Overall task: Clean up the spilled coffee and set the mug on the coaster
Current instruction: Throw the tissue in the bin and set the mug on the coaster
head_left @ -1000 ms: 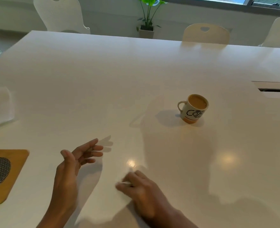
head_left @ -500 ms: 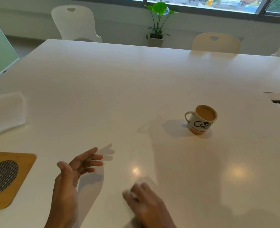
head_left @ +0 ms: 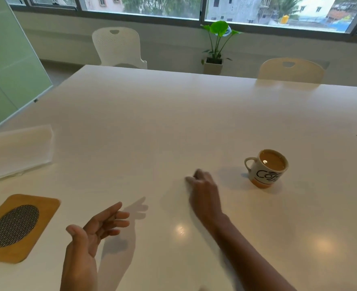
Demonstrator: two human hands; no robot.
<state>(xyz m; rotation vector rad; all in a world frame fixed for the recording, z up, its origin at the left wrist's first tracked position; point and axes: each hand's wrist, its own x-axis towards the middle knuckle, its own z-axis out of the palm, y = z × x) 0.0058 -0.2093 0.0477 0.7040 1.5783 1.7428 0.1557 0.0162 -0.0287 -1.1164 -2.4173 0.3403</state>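
A white table (head_left: 152, 122) is carrying a mug (head_left: 265, 168) and a coaster (head_left: 45, 208); the left hand (head_left: 89, 234) is hovering with fingers spread, and the blurred right hand (head_left: 202, 190) is possibly curling.

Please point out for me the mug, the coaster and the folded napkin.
mug (head_left: 265, 175): head view, on its printed side wall.
coaster (head_left: 45, 208): head view, on its bare wooden border.
folded napkin (head_left: 16, 152): head view, on its top surface.

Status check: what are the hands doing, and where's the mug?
Left hand open, idle. Right hand blurred, near mug. Mug full, off coaster. Path unobstructed.
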